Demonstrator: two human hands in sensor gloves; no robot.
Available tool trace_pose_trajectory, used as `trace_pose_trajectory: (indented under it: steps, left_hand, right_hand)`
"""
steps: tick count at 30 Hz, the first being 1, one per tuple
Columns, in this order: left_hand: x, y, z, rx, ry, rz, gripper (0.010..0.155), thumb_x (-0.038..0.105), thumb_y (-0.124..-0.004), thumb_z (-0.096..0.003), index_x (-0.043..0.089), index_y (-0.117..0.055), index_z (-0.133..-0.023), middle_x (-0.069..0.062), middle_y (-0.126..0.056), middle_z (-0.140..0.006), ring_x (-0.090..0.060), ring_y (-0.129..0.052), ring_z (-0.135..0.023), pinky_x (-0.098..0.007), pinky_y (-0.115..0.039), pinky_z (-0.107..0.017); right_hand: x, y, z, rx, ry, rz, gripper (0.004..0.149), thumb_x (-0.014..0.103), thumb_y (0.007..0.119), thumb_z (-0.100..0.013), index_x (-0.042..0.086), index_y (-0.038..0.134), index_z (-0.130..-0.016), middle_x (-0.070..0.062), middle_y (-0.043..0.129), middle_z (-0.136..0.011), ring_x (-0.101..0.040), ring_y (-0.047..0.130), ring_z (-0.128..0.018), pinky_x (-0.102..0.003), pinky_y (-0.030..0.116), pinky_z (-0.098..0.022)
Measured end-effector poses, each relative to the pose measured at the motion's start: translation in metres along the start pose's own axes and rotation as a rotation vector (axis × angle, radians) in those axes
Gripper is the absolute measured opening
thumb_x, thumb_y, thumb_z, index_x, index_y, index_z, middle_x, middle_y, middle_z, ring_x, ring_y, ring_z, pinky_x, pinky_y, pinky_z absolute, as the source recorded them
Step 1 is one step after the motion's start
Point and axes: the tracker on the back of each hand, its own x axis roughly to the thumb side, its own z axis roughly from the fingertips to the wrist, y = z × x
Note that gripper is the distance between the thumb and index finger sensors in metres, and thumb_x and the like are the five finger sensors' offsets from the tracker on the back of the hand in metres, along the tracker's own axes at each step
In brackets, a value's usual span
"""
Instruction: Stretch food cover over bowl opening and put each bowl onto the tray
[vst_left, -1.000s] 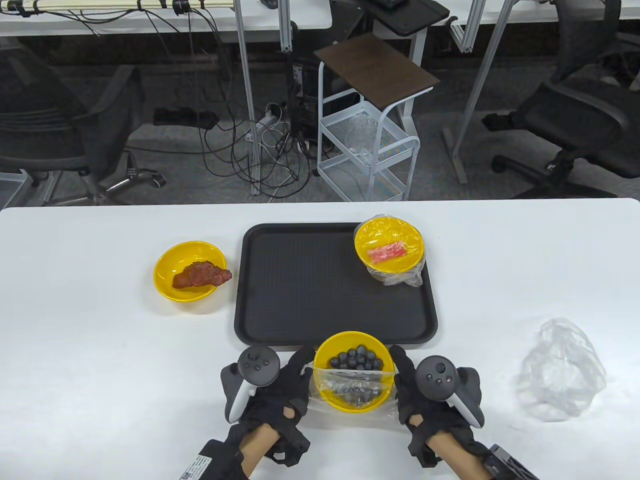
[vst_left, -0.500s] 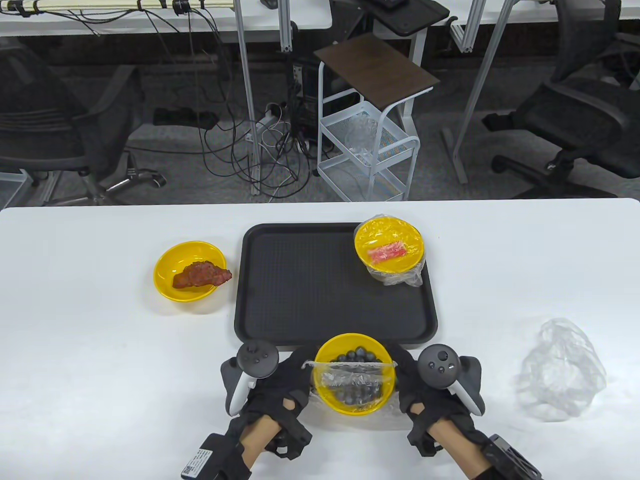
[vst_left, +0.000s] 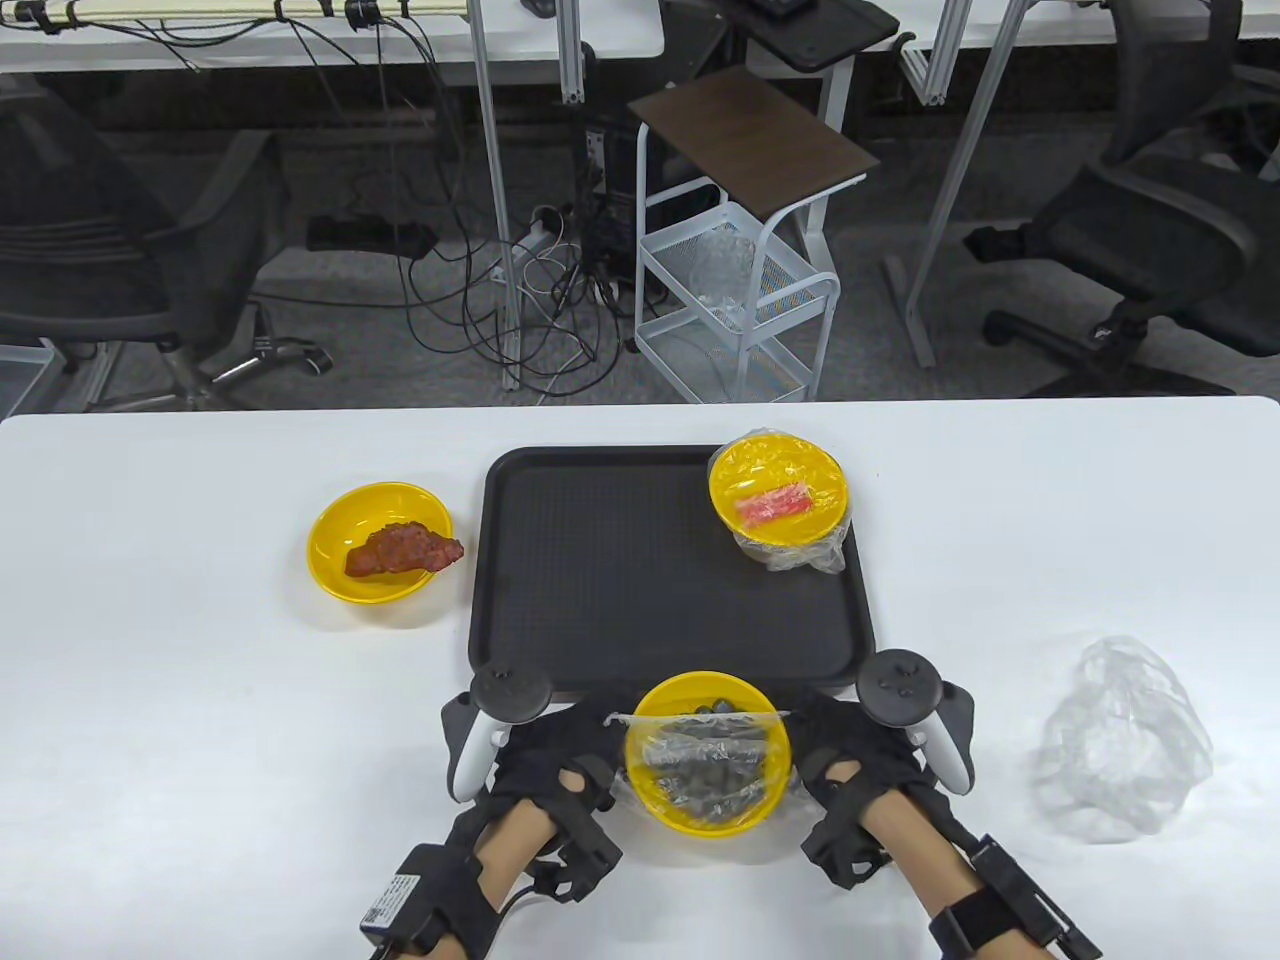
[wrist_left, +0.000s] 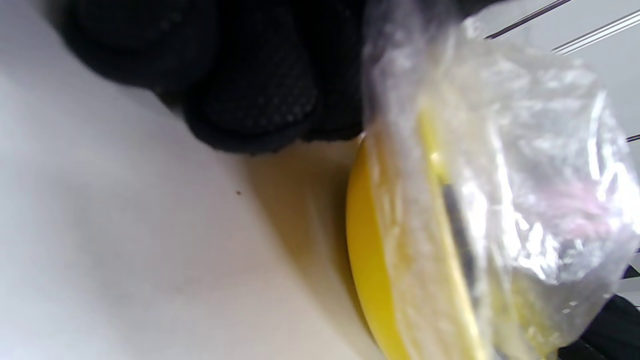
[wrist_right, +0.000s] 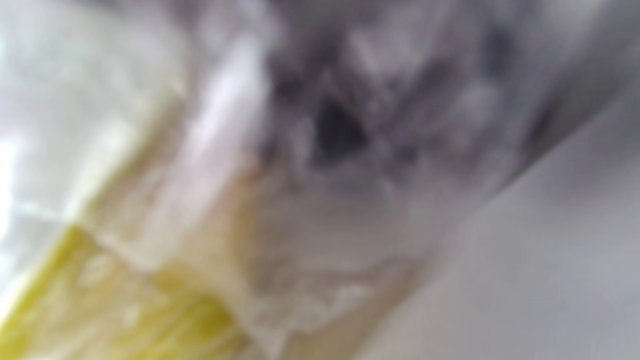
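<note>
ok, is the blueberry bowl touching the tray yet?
Cannot tell. In the table view the blueberry bowl stands on the table at the tray's near edge; its far rim overlaps that edge, hiding any gap or contact. The wrist views don't show the tray.

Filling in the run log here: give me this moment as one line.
step: stretching cover over berry bowl | left hand, right hand: gripping cover edges | tray: one covered bowl | meat bowl: uncovered, off tray

Yellow bowls (vst_left: 708, 750); black tray (vst_left: 600, 570); white table (vst_left: 200, 700).
</note>
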Motion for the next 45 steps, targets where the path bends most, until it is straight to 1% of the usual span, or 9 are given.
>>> trace_pose_trajectory:
  steps: [6,9,11,14,20,26,30,37,45]
  left_hand:
    - [0.0,0.002,-0.005,-0.064,0.02,0.016,0.045,0.041,-0.069,-0.0519,0.035,-0.08,-0.095,0.003,-0.101,-0.062,-0.03,-0.105,-0.042,-0.042,-0.091,-0.03]
    - [0.0,0.002,-0.006,-0.096,0.02,0.026,0.045,0.04,-0.069,-0.0526,0.035,-0.079,-0.096,0.002,-0.1,-0.065,-0.031,-0.104,-0.044,-0.042,-0.091,-0.031]
    - [0.0,0.001,-0.005,-0.073,0.007,0.025,0.048,0.04,-0.068,-0.0528,0.042,-0.075,-0.1,0.002,-0.1,-0.066,-0.03,-0.104,-0.043,-0.041,-0.092,-0.03]
    - [0.0,0.001,-0.006,-0.07,0.016,0.017,0.046,0.041,-0.069,-0.0528,0.044,-0.078,-0.098,0.002,-0.1,-0.067,-0.03,-0.105,-0.043,-0.041,-0.092,-0.03]
    - [0.003,-0.003,-0.008,-0.139,0.057,0.025,0.045,0.038,-0.067,-0.0533,0.029,-0.077,-0.096,0.001,-0.098,-0.069,-0.031,-0.104,-0.045,-0.042,-0.091,-0.032]
    - [0.006,-0.004,-0.007,-0.054,0.082,-0.044,0.05,0.044,-0.068,-0.0523,0.019,-0.075,-0.094,0.004,-0.101,-0.059,-0.027,-0.106,-0.035,-0.039,-0.092,-0.023]
    - [0.006,-0.003,-0.005,0.009,0.124,-0.096,0.049,0.052,-0.072,-0.0507,0.02,-0.082,-0.087,0.006,-0.105,-0.051,-0.025,-0.107,-0.027,-0.038,-0.093,-0.018]
    - [0.007,-0.004,-0.005,0.108,0.158,-0.135,0.049,0.06,-0.076,-0.048,0.024,-0.091,-0.077,0.007,-0.107,-0.042,-0.024,-0.108,-0.019,-0.037,-0.093,-0.013]
    - [0.014,-0.004,-0.004,0.177,0.184,-0.187,0.049,0.063,-0.081,-0.0467,0.024,-0.097,-0.071,0.004,-0.111,-0.038,-0.026,-0.111,-0.019,-0.041,-0.095,-0.017]
  right_hand:
    - [-0.004,-0.002,-0.005,0.032,0.018,-0.027,0.048,0.027,0.078,-0.044,0.018,0.084,-0.091,-0.007,0.102,-0.069,-0.023,0.109,-0.037,-0.033,0.093,-0.018]
    - [-0.006,-0.002,-0.004,0.0,0.02,-0.042,0.05,0.029,0.08,-0.044,0.016,0.083,-0.092,-0.005,0.103,-0.07,-0.022,0.109,-0.037,-0.032,0.094,-0.018]
    - [-0.005,-0.002,-0.002,-0.024,0.007,-0.039,0.049,0.028,0.08,-0.045,0.021,0.08,-0.094,-0.004,0.1,-0.077,-0.023,0.108,-0.041,-0.032,0.093,-0.02]
    - [-0.002,-0.001,-0.003,-0.011,-0.017,-0.028,0.048,0.026,0.078,-0.046,0.03,0.082,-0.093,-0.005,0.097,-0.081,-0.024,0.106,-0.044,-0.033,0.092,-0.023]
    - [-0.003,0.003,-0.007,0.052,-0.014,-0.061,0.046,0.027,0.077,-0.046,0.024,0.084,-0.091,-0.006,0.1,-0.074,-0.023,0.106,-0.042,-0.035,0.092,-0.024]
    - [0.0,0.003,-0.009,0.029,-0.002,-0.027,0.048,0.03,0.08,-0.046,0.012,0.084,-0.09,-0.005,0.104,-0.066,-0.022,0.108,-0.035,-0.035,0.093,-0.02]
    - [0.004,0.004,-0.009,-0.008,0.009,0.017,0.049,0.033,0.082,-0.045,0.008,0.086,-0.086,-0.003,0.107,-0.06,-0.022,0.109,-0.03,-0.034,0.093,-0.017]
    - [0.008,0.006,-0.01,-0.035,0.027,0.059,0.048,0.036,0.083,-0.045,0.008,0.088,-0.083,-0.001,0.108,-0.053,-0.021,0.11,-0.025,-0.033,0.093,-0.014]
    - [0.01,0.007,-0.01,-0.059,0.06,0.114,0.047,0.041,0.083,-0.045,0.012,0.091,-0.08,0.001,0.11,-0.045,-0.017,0.111,-0.016,-0.029,0.094,-0.007]
